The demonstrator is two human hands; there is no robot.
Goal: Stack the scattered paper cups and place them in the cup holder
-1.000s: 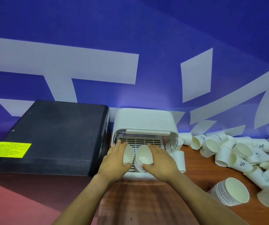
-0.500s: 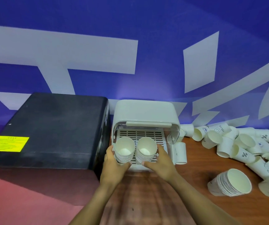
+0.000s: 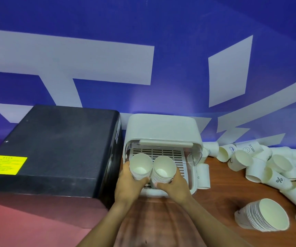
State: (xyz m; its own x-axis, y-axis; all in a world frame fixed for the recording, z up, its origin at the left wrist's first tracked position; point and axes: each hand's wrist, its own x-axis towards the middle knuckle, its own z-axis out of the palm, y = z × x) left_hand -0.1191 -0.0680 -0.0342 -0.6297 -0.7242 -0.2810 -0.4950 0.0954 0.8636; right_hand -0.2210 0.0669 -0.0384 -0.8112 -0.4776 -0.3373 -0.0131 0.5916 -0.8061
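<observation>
Nearest to the camera, two bare forearms reach forward over the brown wooden table (image 3: 220, 196). At the right, close to the table's front edge, a stack of nested paper cups (image 3: 263, 215) lies on its side with its mouth open to the viewer. Further forward, the left hand (image 3: 128, 183) curls its fingers around the left cup stack (image 3: 141, 166), and the right hand (image 3: 173, 184) grips the right cup stack (image 3: 163, 171) in the same way. Both stacks are tilted with their mouths toward the camera and they touch each other side by side, at the open front of the white cup holder (image 3: 162, 129), above its slotted white tray (image 3: 161, 155). I cannot tell if their bases rest on the tray. One single cup (image 3: 203, 176) stands just beside the holder's right wall. Behind it and to the right, many scattered cups (image 3: 261, 163) lie in a heap on the table. A black box (image 3: 54, 145) with a yellow label (image 3: 5, 165) sits directly left of the holder. Behind everything is a blue wall (image 3: 179, 32) with large white shapes.
</observation>
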